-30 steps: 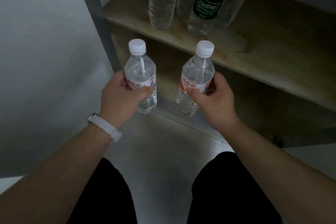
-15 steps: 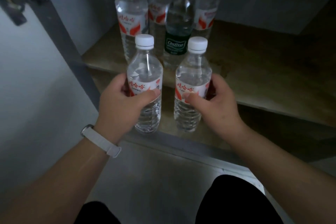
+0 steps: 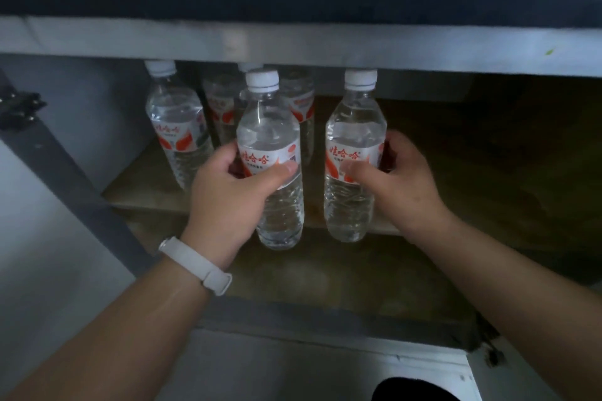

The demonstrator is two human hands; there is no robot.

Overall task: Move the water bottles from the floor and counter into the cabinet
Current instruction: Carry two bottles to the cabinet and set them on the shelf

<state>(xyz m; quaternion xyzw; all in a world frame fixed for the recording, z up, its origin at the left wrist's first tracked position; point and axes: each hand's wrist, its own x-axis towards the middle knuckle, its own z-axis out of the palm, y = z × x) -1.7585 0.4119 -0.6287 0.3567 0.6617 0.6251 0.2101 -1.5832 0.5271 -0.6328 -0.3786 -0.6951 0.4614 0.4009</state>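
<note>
My left hand [image 3: 228, 195] grips a clear water bottle [image 3: 270, 140] with a white cap and a red and white label. My right hand [image 3: 400, 185] grips a second bottle [image 3: 353, 127] of the same kind. Both bottles are upright, side by side, at the front edge of the cabinet's wooden middle shelf [image 3: 456, 172], their bases level with that edge. Several more bottles [image 3: 176, 130] stand further back on the shelf's left side, partly hidden behind the left-hand bottle.
The grey counter edge [image 3: 293, 42] runs across just above the bottle caps. The open cabinet door [image 3: 49, 172] with its hinge is at the left. A lower wooden shelf [image 3: 325, 273] lies below. The shelf's right part is dark.
Both hands have carried their bottles up and forward to the shelf's front edge. The view has dropped lower, so the counter edge now shows above the bottles.
</note>
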